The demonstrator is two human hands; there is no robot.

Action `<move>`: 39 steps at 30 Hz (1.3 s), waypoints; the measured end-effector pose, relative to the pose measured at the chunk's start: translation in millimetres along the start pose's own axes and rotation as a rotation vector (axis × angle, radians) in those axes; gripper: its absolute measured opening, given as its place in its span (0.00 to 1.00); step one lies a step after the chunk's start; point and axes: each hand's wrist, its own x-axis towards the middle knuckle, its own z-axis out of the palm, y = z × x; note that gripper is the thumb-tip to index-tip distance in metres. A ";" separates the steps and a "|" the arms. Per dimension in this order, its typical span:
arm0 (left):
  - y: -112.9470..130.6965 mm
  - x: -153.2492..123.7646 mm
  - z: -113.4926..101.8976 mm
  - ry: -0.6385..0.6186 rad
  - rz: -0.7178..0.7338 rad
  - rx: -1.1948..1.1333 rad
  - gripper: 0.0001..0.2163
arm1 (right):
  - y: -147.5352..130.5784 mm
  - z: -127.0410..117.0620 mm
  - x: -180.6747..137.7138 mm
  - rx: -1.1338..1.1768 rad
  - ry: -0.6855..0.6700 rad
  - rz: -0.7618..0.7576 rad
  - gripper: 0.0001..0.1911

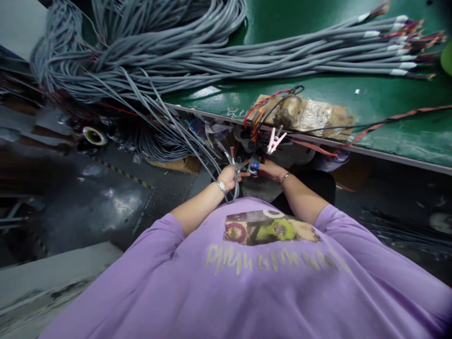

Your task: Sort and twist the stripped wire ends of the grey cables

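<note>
My left hand (228,176) is closed round several grey cables (236,187) in front of my body. Their stripped ends, with thin red and pale wires (232,153), stick up past the fingers. My right hand (271,170) grips a small dark tool with a blue part (254,166), close to the fingers of my left hand. Its exact kind is too small to make out. Just above the right hand, a pale pink clip (275,140) hangs by the bench edge.
A big bundle of grey cables (183,61) lies along the green bench (282,16), wire ends at the right. A taped wooden block (314,115) with black and red leads sits at the front edge. Under the bench, a coil of cable (158,143) rests near a cardboard box (189,165).
</note>
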 end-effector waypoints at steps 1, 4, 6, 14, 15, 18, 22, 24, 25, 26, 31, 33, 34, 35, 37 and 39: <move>-0.1 0.7 -0.4 0.003 0.003 -0.002 0.05 | -0.3 1.7 -0.3 0.009 0.036 0.003 0.29; -0.7 2.5 -1.6 0.010 0.017 -0.007 0.07 | -1.1 7.2 -3.8 0.019 0.142 -0.014 0.24; -1.4 2.9 -1.9 0.011 0.024 -0.007 0.07 | -1.4 10.4 -8.7 -0.005 0.164 -0.047 0.26; -5.1 0.3 2.1 0.020 0.041 0.006 0.06 | -2.8 15.2 -23.5 -0.204 0.243 -0.021 0.45; -5.3 0.0 2.4 0.022 0.042 0.007 0.06 | -2.8 15.2 -23.5 -0.212 0.245 -0.027 0.45; -5.0 -0.9 2.6 0.021 0.043 0.008 0.04 | -2.2 14.2 -22.2 -0.222 0.229 -0.022 0.43; -4.1 -2.1 2.6 0.015 0.046 0.004 0.04 | 0.4 10.7 -19.9 -0.187 0.211 -0.003 0.46; -3.9 -2.4 2.7 0.013 0.048 0.000 0.04 | 1.6 8.6 -19.1 -0.168 0.200 -0.004 0.47; -3.7 -2.4 2.7 0.013 0.047 -0.001 0.04 | 1.8 7.5 -18.9 -0.161 0.192 -0.006 0.48; -3.5 -2.5 2.7 0.013 0.046 -0.003 0.04 | 1.7 6.4 -18.9 -0.155 0.180 -0.005 0.48; -0.6 -5.4 1.4 0.013 0.030 -0.008 0.03 | -1.0 -0.2 -17.8 -0.047 0.127 0.034 0.36; 1.4 -8.6 -0.2 0.007 0.021 -0.007 0.03 | -0.8 -3.0 -15.2 0.012 0.132 0.055 0.26; 2.5 -10.7 -1.4 0.005 0.015 -0.006 0.03 | -0.1 -4.4 -13.3 0.029 0.140 0.062 0.23; 3.7 -13.2 -2.8 0.003 0.011 -0.006 0.02 | 1.0 -5.6 -11.1 0.028 0.156 0.066 0.21; 6.5 -19.1 -6.4 -0.004 0.002 -0.003 0.02 | 4.2 -8.0 -6.3 -0.013 0.208 0.066 0.18; 9.5 -26.7 -10.4 -0.017 0.000 0.004 0.03 | 8.3 -10.3 -1.8 -0.073 0.259 0.059 0.16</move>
